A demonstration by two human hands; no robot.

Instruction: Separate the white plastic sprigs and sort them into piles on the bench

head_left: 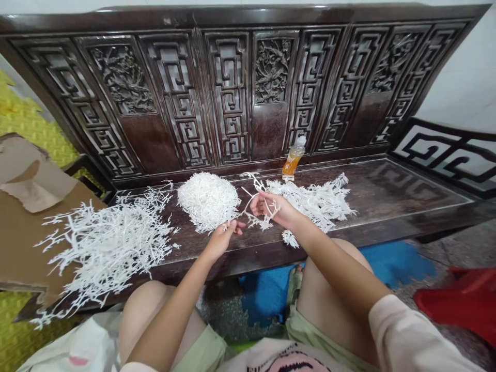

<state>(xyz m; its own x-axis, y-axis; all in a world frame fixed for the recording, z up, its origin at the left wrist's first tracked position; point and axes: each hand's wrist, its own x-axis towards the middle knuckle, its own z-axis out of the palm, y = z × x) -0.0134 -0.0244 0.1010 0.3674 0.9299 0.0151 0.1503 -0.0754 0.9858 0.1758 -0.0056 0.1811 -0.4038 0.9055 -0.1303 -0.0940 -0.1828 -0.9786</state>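
Observation:
In the head view my right hand has its fingers curled round a thin white branched twig, which looks like plastic. Its tips spread out past my fingers on both sides. My left hand pinches at the lower left end of the same twig. Just behind my left hand is a rounded heap of small white pieces. A spread pile of white frilled sprigs lies behind and to the right of my right hand. Farther left is a large tangle of white branches.
Everything lies on a dark carved wooden bench with a high back. A bottle of orange liquid stands against the back. Cardboard is at the left, a red stool-like object at the lower right, blue mats below.

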